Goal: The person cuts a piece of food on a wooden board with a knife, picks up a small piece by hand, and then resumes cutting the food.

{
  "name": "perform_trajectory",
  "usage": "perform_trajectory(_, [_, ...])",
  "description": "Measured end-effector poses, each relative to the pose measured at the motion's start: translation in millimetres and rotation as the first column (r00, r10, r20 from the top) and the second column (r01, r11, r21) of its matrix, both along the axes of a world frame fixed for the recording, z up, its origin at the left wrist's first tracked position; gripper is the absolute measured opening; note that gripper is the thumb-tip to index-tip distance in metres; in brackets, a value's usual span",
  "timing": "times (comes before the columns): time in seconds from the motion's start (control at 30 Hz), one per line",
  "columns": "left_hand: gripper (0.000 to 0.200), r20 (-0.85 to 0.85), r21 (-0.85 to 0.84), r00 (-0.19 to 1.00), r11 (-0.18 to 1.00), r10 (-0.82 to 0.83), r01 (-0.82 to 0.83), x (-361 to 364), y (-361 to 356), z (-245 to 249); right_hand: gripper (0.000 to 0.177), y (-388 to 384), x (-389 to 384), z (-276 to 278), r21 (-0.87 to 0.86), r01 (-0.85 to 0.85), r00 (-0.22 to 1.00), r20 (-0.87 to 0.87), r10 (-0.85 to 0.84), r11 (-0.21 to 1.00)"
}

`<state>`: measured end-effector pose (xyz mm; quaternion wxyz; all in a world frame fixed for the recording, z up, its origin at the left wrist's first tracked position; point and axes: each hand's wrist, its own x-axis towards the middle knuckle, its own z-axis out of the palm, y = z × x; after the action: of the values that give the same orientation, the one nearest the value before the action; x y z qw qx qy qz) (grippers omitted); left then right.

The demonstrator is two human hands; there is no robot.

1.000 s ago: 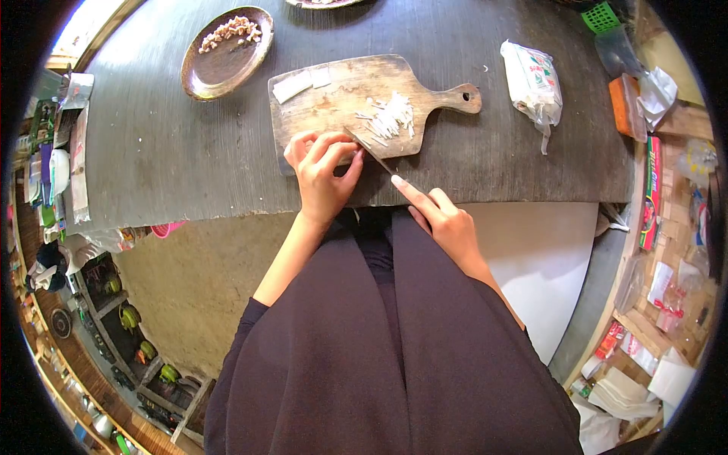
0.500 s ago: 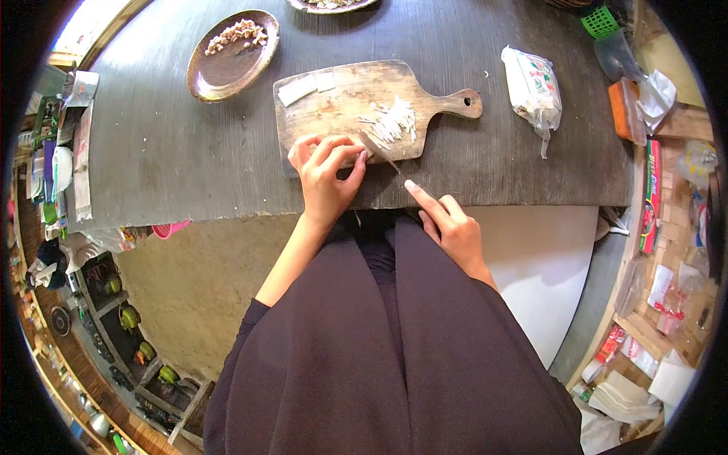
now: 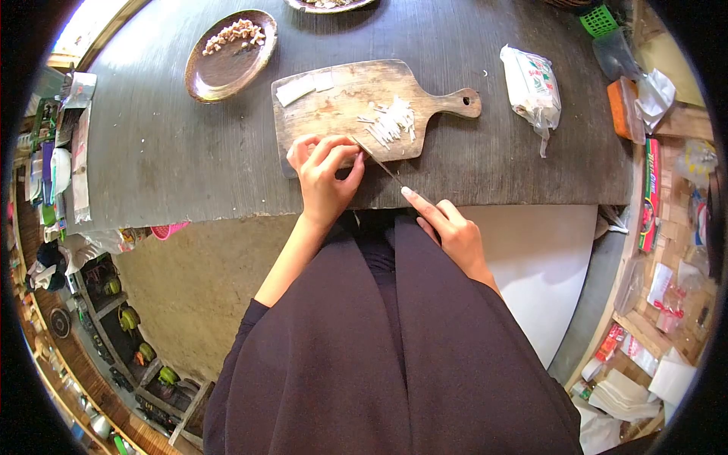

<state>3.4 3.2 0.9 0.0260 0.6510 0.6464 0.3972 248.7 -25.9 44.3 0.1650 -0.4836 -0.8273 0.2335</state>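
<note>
A wooden cutting board (image 3: 334,114) with a handle lies near the front edge of the table. At its near edge my left hand (image 3: 326,171) is closed, fingertips curled down on something they hide. My right hand (image 3: 455,235) grips a knife (image 3: 385,168), index finger stretched along it. The narrow blade slants up to the left, its tip by my left fingertips. White thin-cut strips (image 3: 390,121) lie in a loose pile on the board's right part. Flat white slabs (image 3: 296,89) rest at its far left corner.
A brown oval plate (image 3: 227,76) with small chopped brown pieces stands at the far left. Another dish (image 3: 330,6) is cut off at the top. A white printed plastic bag (image 3: 531,87) lies to the right of the board. Shelves with packages line both sides.
The knife blade now shows as a thinner line, turned more edge-on, beside my left fingertips. My right hand has shifted slightly; my left hand has stayed nearly in place.
</note>
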Motion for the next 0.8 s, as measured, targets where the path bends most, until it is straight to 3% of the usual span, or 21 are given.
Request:
perform_trajectory(0.37, [0.015, -0.001, 0.007, 1.0, 1.0, -0.008, 0.008, 0, 0, 3, 0.056, 2, -7, -4, 0.042, -0.005, 0.995, 0.096, 0.001, 0.999])
perform_trajectory(0.8, [0.015, 0.007, 0.005, 1.0, 1.0, 0.008, -0.008, 0, -1, -1, 0.062, 8, -3, -8, 0.029, 0.001, 1.0, 0.009, -0.001, 1.0])
